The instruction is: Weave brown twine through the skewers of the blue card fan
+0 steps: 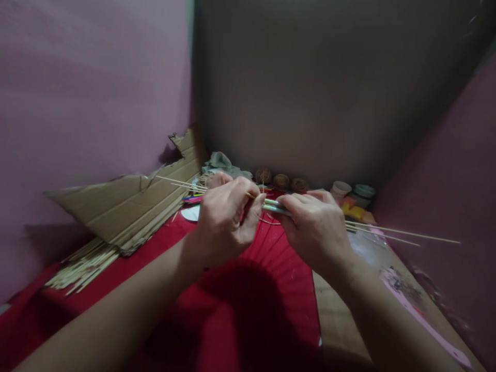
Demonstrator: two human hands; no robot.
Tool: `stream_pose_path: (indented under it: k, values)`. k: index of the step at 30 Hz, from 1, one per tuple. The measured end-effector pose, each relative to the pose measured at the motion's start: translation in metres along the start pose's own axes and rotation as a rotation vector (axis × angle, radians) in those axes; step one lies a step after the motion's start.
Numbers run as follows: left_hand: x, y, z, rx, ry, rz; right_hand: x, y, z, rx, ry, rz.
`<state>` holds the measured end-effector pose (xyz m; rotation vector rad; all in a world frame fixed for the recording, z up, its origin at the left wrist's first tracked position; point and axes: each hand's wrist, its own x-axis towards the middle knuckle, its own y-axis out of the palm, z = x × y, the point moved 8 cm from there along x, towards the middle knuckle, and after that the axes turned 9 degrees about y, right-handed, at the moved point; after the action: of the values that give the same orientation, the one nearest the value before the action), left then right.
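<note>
My left hand point(227, 219) is closed around a few thin bamboo sticks point(182, 183) that poke out to the left of it. My right hand point(315, 227) is closed too, pinching a pale greenish wrapped section point(276, 206) between the two hands, with long thin sticks point(403, 235) running out to the right. Both hands meet above a red cloth point(248, 310) spread over the table.
A torn sheet of cardboard point(127, 204) leans at the left over a pile of bamboo sticks point(85, 263). Along the back wall lie crumpled cloth point(219, 161), three twine balls point(281, 181), small jars point(341, 188) and a yellow object point(354, 212). Bare wooden table point(341, 320) shows at the right.
</note>
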<state>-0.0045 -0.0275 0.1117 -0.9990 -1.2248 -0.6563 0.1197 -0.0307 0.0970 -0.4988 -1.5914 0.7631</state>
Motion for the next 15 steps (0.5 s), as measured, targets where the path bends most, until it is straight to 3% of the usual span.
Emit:
stream_pose_path:
  k: [6,12,15]
  values:
    - [-0.007,0.003,0.044,-0.391,-0.510,-0.066,-0.001,-0.003,0.002,0.005,-0.010,0.003]
    - [-0.003,-0.019,0.052,-0.416,-0.518,-0.218,-0.003,-0.005,0.001,-0.008,-0.019,0.005]
    - [-0.003,-0.022,0.049,-0.410,-0.494,-0.234,-0.004,-0.005,0.000,-0.014,-0.022,0.014]
